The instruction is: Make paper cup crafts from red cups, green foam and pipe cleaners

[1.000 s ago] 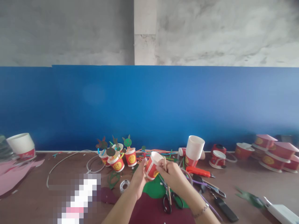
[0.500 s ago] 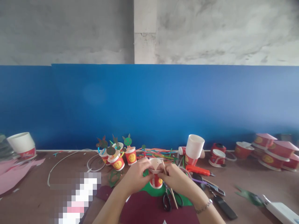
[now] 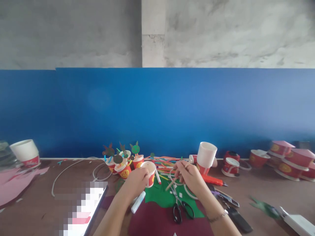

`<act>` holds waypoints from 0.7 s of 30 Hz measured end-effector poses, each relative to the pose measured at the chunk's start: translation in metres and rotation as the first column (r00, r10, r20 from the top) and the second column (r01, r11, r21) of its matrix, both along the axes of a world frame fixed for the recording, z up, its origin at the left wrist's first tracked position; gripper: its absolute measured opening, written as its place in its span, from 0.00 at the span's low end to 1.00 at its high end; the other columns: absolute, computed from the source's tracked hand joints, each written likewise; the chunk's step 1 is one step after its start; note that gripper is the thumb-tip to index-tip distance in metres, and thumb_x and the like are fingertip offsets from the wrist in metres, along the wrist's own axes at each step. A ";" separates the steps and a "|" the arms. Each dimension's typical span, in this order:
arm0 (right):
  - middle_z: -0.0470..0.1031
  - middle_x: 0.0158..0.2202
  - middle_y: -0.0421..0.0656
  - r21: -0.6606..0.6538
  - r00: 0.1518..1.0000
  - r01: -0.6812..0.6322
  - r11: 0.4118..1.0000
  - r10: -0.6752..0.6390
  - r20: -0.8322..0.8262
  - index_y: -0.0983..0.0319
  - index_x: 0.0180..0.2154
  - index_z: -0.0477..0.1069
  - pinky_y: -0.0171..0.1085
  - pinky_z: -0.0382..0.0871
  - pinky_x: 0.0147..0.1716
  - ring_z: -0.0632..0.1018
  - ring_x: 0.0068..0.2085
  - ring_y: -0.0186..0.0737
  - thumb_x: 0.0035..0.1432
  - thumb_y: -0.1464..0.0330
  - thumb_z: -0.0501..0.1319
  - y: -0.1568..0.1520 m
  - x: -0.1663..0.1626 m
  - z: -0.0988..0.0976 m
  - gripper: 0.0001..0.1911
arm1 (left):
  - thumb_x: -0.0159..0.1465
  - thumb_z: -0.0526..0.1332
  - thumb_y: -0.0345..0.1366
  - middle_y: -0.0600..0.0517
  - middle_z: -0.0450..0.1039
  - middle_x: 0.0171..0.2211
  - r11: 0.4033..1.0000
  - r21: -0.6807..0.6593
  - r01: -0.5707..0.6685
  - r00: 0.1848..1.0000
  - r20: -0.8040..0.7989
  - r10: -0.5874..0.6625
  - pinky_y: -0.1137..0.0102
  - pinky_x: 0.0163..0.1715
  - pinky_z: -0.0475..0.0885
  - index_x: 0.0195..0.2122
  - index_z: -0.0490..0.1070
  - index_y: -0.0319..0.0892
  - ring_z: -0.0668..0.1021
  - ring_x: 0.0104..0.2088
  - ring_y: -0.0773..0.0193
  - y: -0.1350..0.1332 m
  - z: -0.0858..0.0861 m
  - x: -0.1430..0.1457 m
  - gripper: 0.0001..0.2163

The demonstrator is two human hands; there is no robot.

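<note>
left hand (image 3: pixel 135 182) wrapped round cup (image 3: pixel 149 172) | right hand (image 3: pixel 189 175) pinching stick (image 3: pixel 170 184) | both over felt (image 3: pixel 159 196) near front edge of surface (image 3: pixel 258 193)

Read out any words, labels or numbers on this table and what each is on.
None is readable.
Yellow emblem, red paper cup in the left hand: too blurred.
White script, big cup far left: too blurred.
Yellow marks, red bowls at right: too blurred.
Wooden stick in the right hand: no text.
</note>
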State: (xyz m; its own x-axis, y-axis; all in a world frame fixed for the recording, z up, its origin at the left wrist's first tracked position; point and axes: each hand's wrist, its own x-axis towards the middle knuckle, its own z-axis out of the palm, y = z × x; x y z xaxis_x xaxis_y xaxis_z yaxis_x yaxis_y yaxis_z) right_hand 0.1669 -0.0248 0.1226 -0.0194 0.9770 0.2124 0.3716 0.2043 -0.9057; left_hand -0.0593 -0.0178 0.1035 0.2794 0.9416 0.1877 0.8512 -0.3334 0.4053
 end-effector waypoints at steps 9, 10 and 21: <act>0.72 0.51 0.49 -0.210 0.869 -0.495 0.843 0.476 -0.136 0.63 0.36 0.77 0.41 0.65 0.48 0.72 0.50 0.46 0.49 0.57 0.63 0.007 -0.019 -0.037 0.17 | 0.64 0.50 0.32 0.52 0.71 0.27 0.996 -0.076 -0.049 0.997 0.059 0.054 0.74 0.28 0.60 0.29 0.64 0.42 0.74 0.31 0.65 -0.004 0.001 -0.002 0.08; 0.68 0.55 0.48 -0.225 0.850 -0.527 0.819 0.506 -0.151 0.62 0.39 0.76 0.39 0.64 0.50 0.70 0.53 0.46 0.47 0.59 0.65 0.007 -0.018 -0.040 0.18 | 0.64 0.50 0.31 0.52 0.71 0.27 0.996 -0.073 -0.043 0.996 0.069 0.048 0.74 0.28 0.60 0.28 0.64 0.42 0.74 0.31 0.65 -0.005 0.001 -0.002 0.08; 0.73 0.31 0.35 -0.516 0.695 -0.653 0.555 0.710 -0.116 0.57 0.56 0.61 0.26 0.64 0.26 0.73 0.28 0.28 0.38 0.67 0.70 0.016 0.018 -0.047 0.41 | 0.61 0.51 0.29 0.50 0.72 0.32 0.995 -0.103 -0.001 0.995 0.101 0.011 0.73 0.34 0.63 0.30 0.64 0.42 0.74 0.36 0.62 -0.007 -0.008 0.004 0.05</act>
